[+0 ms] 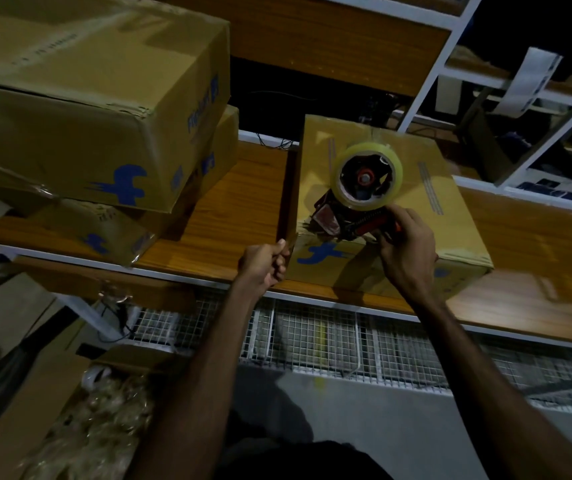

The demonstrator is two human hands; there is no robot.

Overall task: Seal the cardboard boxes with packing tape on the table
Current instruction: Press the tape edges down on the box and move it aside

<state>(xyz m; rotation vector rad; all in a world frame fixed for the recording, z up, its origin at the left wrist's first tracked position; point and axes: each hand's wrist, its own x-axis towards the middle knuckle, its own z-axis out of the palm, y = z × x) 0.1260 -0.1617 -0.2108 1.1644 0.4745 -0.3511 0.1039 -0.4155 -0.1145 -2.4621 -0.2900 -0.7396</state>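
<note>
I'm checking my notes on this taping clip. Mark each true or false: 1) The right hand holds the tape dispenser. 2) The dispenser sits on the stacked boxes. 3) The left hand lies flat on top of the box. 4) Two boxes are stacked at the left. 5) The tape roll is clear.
1) True: the right hand grips the tape dispenser by its handle.
2) False: it rests on the single box at the right.
3) False: the left hand, fingers curled, is at that box's near left corner.
4) True: the stacked boxes stand on the table.
5) True: the tape roll is clear, yellowish.
</note>
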